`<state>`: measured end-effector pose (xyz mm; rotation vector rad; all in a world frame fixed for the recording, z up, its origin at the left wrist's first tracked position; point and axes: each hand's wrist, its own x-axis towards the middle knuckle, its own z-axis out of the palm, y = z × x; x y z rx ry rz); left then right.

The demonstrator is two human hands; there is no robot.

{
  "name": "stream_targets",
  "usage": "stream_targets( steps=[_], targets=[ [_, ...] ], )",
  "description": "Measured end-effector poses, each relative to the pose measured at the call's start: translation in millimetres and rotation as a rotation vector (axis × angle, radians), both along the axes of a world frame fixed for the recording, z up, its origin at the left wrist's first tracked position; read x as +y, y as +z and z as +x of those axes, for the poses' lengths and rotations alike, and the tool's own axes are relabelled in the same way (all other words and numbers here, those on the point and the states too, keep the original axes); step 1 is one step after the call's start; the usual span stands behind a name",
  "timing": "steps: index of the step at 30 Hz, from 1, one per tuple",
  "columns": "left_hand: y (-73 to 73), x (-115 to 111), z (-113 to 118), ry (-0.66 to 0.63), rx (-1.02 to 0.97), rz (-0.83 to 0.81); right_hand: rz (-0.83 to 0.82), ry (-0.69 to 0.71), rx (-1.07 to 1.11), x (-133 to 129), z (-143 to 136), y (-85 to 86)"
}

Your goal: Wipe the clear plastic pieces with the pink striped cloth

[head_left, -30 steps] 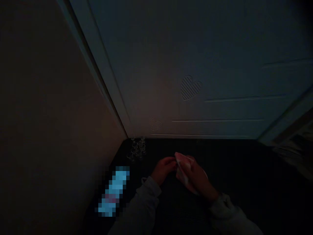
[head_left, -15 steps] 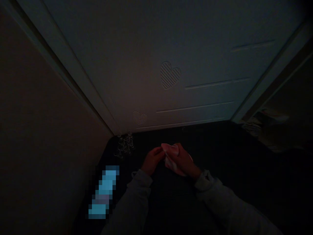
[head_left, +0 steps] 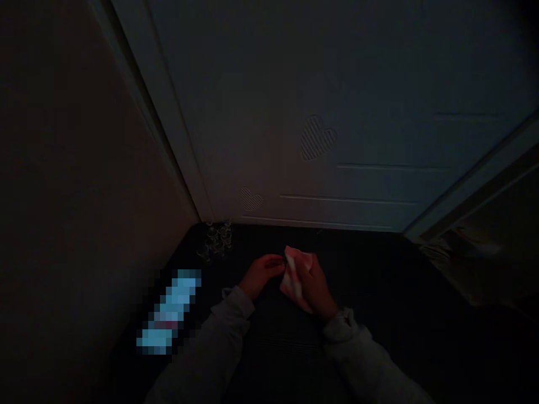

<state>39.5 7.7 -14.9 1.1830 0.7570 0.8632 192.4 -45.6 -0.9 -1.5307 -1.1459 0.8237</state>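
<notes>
The scene is very dim. My right hand grips a pink and white cloth, its fingers folded round the upper part while the lower part hangs below. Just left of the cloth, my left hand is closed in a pinch, fingertips close to the cloth's edge. Something tiny and shiny shows at those fingertips, too dark to name. Several small, clear, ring-like pieces stand in a cluster on the dark surface, beyond my left hand.
A pixelated, glowing blue rectangle lies left of my left forearm. A pale door or panel with heart reliefs rises behind the dark surface. A wall borders the left side. Dim, unclear items are at the right.
The view has shifted slightly. My left fingertips have come away from the cloth's corner to sit beside its edge. My right hand has turned the cloth more upright.
</notes>
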Motion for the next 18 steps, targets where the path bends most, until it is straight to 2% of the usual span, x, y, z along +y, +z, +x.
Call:
stream_targets(
  steps=[8, 18],
  targets=[
    [-4.5, 0.9, -1.1, -0.011, 0.037, 0.038, -0.042, -0.021, -0.042, 3.2, 1.5, -1.3],
    [0.9, 1.0, 1.3, -0.058, 0.042, 0.043, -0.010, 0.009, 0.034, 1.2, 3.3, 7.0]
  ],
)
